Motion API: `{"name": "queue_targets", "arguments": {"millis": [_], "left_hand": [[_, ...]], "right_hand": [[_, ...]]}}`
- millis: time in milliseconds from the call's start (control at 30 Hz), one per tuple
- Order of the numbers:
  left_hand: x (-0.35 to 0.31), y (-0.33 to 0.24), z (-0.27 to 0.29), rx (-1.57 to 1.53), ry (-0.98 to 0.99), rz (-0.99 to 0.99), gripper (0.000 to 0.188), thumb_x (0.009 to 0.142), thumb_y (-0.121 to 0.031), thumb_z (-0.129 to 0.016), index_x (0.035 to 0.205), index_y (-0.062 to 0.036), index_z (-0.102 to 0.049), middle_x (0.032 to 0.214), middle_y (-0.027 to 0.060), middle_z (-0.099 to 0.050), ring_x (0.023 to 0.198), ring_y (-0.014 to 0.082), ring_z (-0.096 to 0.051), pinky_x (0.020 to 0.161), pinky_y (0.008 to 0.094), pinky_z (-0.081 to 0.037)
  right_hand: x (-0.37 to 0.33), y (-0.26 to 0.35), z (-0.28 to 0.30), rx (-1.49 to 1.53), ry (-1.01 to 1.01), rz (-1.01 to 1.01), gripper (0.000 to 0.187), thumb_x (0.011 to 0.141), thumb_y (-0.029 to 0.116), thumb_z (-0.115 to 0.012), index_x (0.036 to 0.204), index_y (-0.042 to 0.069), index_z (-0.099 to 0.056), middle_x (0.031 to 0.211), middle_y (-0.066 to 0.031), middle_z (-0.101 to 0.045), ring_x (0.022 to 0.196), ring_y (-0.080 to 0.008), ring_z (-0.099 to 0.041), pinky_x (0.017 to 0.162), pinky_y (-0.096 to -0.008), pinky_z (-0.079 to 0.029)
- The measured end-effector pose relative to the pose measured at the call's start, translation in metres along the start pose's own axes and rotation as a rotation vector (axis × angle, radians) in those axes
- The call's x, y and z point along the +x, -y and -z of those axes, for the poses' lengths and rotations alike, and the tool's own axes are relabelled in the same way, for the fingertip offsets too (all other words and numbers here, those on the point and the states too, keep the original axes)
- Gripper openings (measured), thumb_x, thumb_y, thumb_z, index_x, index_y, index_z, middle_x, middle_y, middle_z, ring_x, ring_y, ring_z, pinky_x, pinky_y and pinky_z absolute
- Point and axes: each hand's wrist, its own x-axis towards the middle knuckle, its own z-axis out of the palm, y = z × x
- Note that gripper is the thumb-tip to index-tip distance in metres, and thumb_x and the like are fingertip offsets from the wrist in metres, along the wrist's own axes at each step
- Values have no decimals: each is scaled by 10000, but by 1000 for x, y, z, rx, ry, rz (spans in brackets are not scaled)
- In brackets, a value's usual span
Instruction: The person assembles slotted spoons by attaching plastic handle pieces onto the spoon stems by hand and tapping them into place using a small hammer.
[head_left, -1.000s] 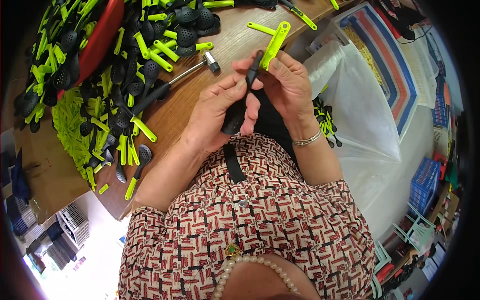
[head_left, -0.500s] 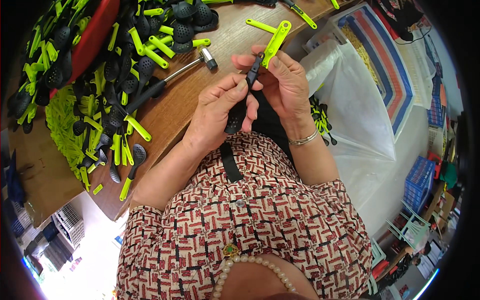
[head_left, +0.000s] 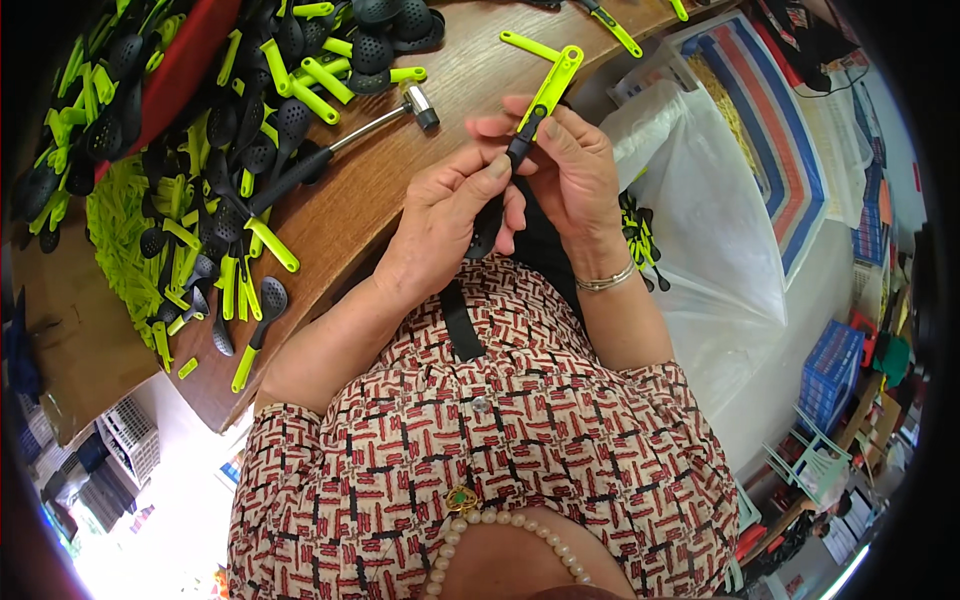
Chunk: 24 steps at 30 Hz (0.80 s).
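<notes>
In front of my chest, my left hand (head_left: 428, 228) is closed round a black slotted spoon (head_left: 519, 151), whose perforated bowl hangs partly hidden below the fingers. My right hand (head_left: 583, 180) grips a bright green handle (head_left: 556, 82) between thumb and fingers, tilted up and to the right. The spoon's black neck meets the lower end of this handle; how deep it sits inside I cannot tell. Behind it a second green handle (head_left: 530, 46) lies on the wooden table (head_left: 465, 75).
A hammer (head_left: 418, 103) with a metal head lies left of my hands. Piles of black spoons (head_left: 290, 120) and green handle pieces (head_left: 120, 260) cover the table's left, beside a red container (head_left: 185, 85). To my right are a clear plastic sheet (head_left: 720, 190) and a striped sack (head_left: 750, 110).
The spoon's neck and the green handle have come together in line; before, the neck's tip showed beside the handle's end. My left hand has shifted slightly up and right.
</notes>
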Motion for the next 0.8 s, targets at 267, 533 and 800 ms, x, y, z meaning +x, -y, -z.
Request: {"name": "queue_targets", "arguments": {"millis": [267,533,800], "left_hand": [[-1,13,4,844,-240,-409,176,964,-195,-616,915,-36,-672,725,50,-631,611,173,-615,575,290,-501],[-13,-45,16,1704,-185,-1036,403,790,-174,-731,1175,-109,-631,1137,44,-617,1057,251,-598,863,417,-474],[-25,-23,45,1519,167,-354,115,909,-147,-647,977,-61,-614,827,141,-609,785,370,-583,660,426,-453]], "right_hand": [[-14,-25,-16,-212,-43,135,201,1033,107,-454,1096,-27,-589,1100,-141,-694,745,-143,-662,707,-238,-545],[-36,-16,7,-1601,121,614,273,828,21,-661,1096,25,-613,772,-110,-587,699,-288,-597,625,-381,-486],[-52,-8,10,-1016,-51,-21,380,788,105,-795,1134,33,-655,649,-56,-591,568,-73,-547,532,-245,-419]]}}
